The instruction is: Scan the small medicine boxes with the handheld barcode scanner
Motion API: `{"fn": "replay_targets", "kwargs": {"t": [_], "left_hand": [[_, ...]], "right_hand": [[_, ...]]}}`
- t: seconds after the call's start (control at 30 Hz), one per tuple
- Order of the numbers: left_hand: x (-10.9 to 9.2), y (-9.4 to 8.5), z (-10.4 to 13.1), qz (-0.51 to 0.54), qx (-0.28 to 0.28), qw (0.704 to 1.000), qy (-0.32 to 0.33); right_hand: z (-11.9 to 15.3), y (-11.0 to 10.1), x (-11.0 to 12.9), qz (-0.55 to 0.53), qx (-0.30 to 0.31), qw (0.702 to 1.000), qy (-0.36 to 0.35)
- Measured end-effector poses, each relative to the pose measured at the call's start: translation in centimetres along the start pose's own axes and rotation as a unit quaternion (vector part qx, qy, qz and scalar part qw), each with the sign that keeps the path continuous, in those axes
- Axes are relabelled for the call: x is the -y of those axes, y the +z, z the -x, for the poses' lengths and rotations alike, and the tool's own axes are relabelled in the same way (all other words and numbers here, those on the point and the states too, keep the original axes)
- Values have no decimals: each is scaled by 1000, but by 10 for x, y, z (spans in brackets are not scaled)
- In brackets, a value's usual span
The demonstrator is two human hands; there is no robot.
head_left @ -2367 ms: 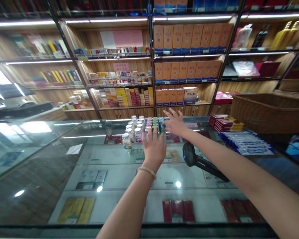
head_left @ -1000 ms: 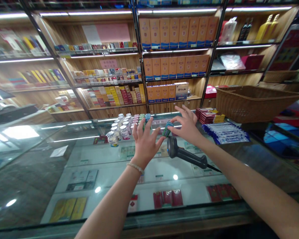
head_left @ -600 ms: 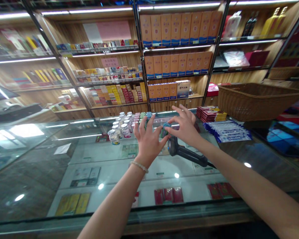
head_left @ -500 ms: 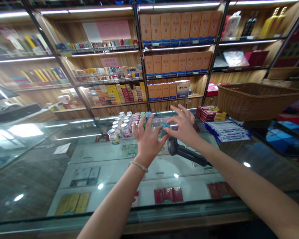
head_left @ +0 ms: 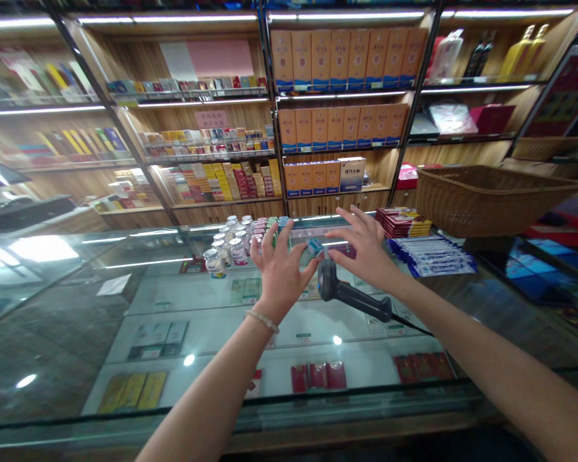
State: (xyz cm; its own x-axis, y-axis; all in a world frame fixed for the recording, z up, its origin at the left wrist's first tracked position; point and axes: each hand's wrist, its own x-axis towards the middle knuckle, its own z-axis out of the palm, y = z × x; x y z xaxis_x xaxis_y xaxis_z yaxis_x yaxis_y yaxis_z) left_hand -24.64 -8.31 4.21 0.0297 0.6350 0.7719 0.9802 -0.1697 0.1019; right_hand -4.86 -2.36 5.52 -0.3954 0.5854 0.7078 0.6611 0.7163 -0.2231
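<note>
My left hand (head_left: 282, 273) pinches a small blue-lidded jar (head_left: 315, 246) between thumb and index finger, its other fingers raised. The jar is tilted and partly hidden by the fingers. Just to the right, my right hand (head_left: 363, 250) has its fingers apart and holds nothing. A dark barcode scanner (head_left: 354, 296) lies on the glass counter below the jar, its cord running right under my right forearm. Behind my left hand stand rows of small jars, with white-lidded jars (head_left: 215, 264) at the left and pink, green and blue lids farther right.
Blue-and-white packets (head_left: 431, 255) lie fanned on the glass counter (head_left: 212, 343) to the right, with red-and-yellow packs (head_left: 402, 222) behind them. A wicker basket (head_left: 491, 202) stands at the far right. Flat packs show beneath the glass. Shelves of orange boxes (head_left: 320, 58) line the back wall.
My right hand has let go of the jar and moved slightly to the right, fingers spreading. The jar stays in my left hand and has tilted. The view has shifted slightly.
</note>
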Motion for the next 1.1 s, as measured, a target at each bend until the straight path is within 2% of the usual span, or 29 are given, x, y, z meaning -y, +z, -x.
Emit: {"fn": "replay_targets", "kwargs": {"t": [0.2,0.33,0.7,1.1], "left_hand": [[5,7,-2,51,-17,998,-39],[8,12,-4,73,-21,995,-63],[3,11,-5,120,-8,991,-59],[-8,10,-5,148,-10,982,-119]], "right_hand": [[15,9,-17,-13,-30,999,24],[18,12,-16,-4,-8,1000,26],[15,19,-2,-10,57,998,28],[16,26,20,44,-31,998,15]]}}
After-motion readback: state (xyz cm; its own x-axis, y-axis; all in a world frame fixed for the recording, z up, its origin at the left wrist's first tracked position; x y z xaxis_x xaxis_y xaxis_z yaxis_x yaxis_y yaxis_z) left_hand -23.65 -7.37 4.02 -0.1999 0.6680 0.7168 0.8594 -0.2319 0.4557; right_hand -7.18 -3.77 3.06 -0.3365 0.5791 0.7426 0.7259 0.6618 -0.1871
